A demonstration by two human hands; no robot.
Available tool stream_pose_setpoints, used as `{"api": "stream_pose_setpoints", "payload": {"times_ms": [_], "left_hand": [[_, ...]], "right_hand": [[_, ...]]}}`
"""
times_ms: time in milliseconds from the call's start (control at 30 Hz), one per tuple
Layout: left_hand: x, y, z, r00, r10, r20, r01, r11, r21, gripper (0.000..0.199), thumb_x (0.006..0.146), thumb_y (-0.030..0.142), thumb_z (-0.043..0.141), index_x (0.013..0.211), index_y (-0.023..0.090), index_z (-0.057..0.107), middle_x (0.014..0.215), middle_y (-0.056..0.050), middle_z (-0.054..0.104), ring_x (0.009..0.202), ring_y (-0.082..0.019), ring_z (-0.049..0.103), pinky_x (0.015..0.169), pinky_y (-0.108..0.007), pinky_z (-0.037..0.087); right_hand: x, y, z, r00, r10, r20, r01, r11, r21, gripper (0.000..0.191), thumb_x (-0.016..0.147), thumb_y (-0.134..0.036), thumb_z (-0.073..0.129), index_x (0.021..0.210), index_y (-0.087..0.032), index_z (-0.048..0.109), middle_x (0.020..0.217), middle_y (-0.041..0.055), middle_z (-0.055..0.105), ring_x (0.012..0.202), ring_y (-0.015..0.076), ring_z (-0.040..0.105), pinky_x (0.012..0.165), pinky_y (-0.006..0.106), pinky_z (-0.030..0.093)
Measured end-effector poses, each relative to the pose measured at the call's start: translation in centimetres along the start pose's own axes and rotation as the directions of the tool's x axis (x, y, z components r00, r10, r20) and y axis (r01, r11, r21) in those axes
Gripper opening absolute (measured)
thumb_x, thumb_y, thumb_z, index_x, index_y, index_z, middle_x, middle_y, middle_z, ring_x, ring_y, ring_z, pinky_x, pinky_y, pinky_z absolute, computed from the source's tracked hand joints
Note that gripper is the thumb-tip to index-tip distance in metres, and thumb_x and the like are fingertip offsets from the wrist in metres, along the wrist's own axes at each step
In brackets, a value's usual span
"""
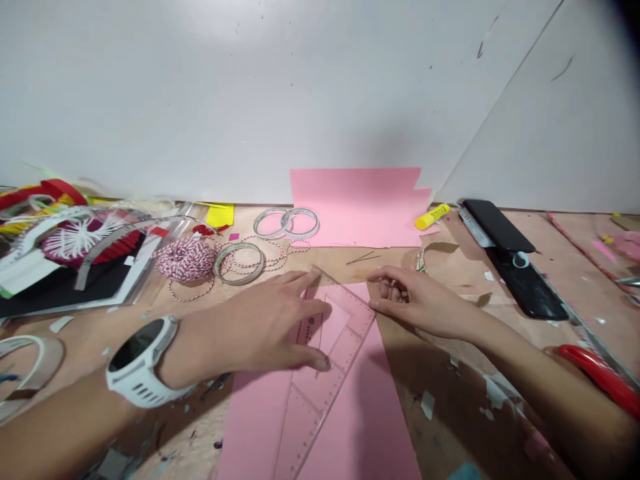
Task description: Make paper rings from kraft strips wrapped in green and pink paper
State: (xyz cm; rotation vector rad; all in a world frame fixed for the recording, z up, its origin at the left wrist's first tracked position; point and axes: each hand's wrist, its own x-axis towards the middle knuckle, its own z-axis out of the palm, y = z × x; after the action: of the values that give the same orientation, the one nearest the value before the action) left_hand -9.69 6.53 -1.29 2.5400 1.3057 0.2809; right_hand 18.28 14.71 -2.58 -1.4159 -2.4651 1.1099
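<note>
1 head-worn view — forward, downward — near both hands [273,325] [425,301]

Room over paper's near end [353,430], panel [240,100] behind

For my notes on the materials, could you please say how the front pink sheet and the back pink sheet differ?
The front sheet lies flat under the triangle ruler and left hand; the back sheet seems to lean partly up the white wall. The front sheet's visible side edges look straight, whereas the back sheet's right edge is notched. Both are pink.
</note>
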Motion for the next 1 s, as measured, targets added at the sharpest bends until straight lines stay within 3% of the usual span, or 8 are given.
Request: {"api": "stream_pose_setpoints", "payload": {"times_ms": [100, 200, 367, 533, 633, 767, 1000], "left_hand": [[0.1, 1.3, 0.4, 0.989, -0.013, 0.145, 0.000, 0.995, 0.095, 0.049, 0.082, 0.064, 0.074, 0.101, 0.019, 0.069, 0.138, -0.014, 0.061, 0.118, -0.033, 0.061, 0.093, -0.042, 0.049], [0.0, 1.9, 0.2, 0.988, -0.022, 0.154, -0.004, 0.985, 0.171, 0.061, 0.083, 0.064, 0.074, 0.122, 0.019, 0.065, 0.156, -0.017, 0.047, 0.138, -0.040, 0.048, 0.109, -0.051, 0.039], [-0.3, 3.2, -0.6, 0.994, -0.054, 0.094, 0.022, 0.948, 0.318, 0.068, 0.083, 0.058, 0.074, 0.138, 0.022, 0.059, 0.129, -0.015, 0.065, 0.116, -0.039, 0.059, 0.095, -0.052, 0.046], [-1.0, 3.6, 0.7, 0.994, -0.105, 0.019, 0.088, 0.911, 0.403, 0.074, 0.080, 0.070, 0.069, 0.138, 0.025, 0.059, 0.110, -0.015, 0.067, 0.095, -0.038, 0.061, 0.087, -0.058, 0.048], [-1.2, 3.0, 1.9, 0.993, -0.120, 0.005, 0.109, 0.919, 0.380, 0.077, 0.082, 0.073, 0.064, 0.140, 0.023, 0.058, 0.126, -0.019, 0.063, 0.109, -0.041, 0.060, 0.092, -0.059, 0.048], [-0.7, 2.3, 3.1, 0.998, -0.067, 0.012, 0.060, 0.949, 0.310, 0.079, 0.088, 0.074, 0.056, 0.143, 0.017, 0.054, 0.154, -0.023, 0.047, 0.141, -0.043, 0.044, 0.112, -0.058, 0.039], [0.4, 2.4, 4.4, 0.995, -0.098, 0.017, 0.093, 0.972, 0.214, 0.084, 0.093, 0.074, 0.046, 0.149, 0.012, 0.044, 0.159, -0.029, 0.038, 0.149, -0.047, 0.034, 0.120, -0.063, 0.026]], "right_hand": [[0.1, 0.1, 0.5, 0.998, -0.050, -0.041, 0.051, 0.998, 0.031, 0.033, 0.096, -0.039, 0.061, 0.123, -0.024, 0.070, 0.105, 0.0037, 0.076, 0.090, 0.0222, 0.068, 0.080, 0.036, 0.052], [0.3, 0.2, 1.0, 0.995, -0.071, -0.076, 0.075, 0.996, 0.055, 0.029, 0.096, -0.035, 0.062, 0.121, -0.026, 0.072, 0.116, 0.0034, 0.075, 0.098, 0.0224, 0.069, 0.087, 0.037, 0.053], [0.6, 0.1, 2.1, 0.990, -0.041, -0.132, 0.062, 0.985, 0.158, 0.018, 0.096, -0.034, 0.062, 0.107, -0.024, 0.072, 0.102, 0.0029, 0.076, 0.087, 0.0198, 0.069, 0.079, 0.036, 0.055], [0.9, 0.2, 2.8, 0.980, -0.022, -0.196, 0.061, 0.979, 0.192, 0.016, 0.096, -0.034, 0.062, 0.107, -0.024, 0.068, 0.096, 0.0010, 0.074, 0.085, 0.0181, 0.068, 0.078, 0.034, 0.054], [1.0, 0.4, 2.9, 0.977, -0.014, -0.212, 0.057, 0.978, 0.199, 0.019, 0.094, -0.034, 0.063, 0.110, -0.024, 0.065, 0.096, 0.0016, 0.073, 0.083, 0.0178, 0.067, 0.076, 0.034, 0.053], [1.2, 0.5, 2.8, 0.984, 0.007, -0.180, 0.034, 0.974, 0.224, 0.020, 0.094, -0.034, 0.064, 0.110, -0.022, 0.063, 0.090, 0.0015, 0.071, 0.080, 0.0178, 0.065, 0.074, 0.034, 0.053], [0.6, -0.1, 2.1, 0.996, 0.037, -0.076, -0.015, 0.962, 0.274, 0.024, 0.092, -0.030, 0.065, 0.114, -0.023, 0.058, 0.084, -0.0020, 0.064, 0.076, 0.0160, 0.061, 0.071, 0.032, 0.051]]}}
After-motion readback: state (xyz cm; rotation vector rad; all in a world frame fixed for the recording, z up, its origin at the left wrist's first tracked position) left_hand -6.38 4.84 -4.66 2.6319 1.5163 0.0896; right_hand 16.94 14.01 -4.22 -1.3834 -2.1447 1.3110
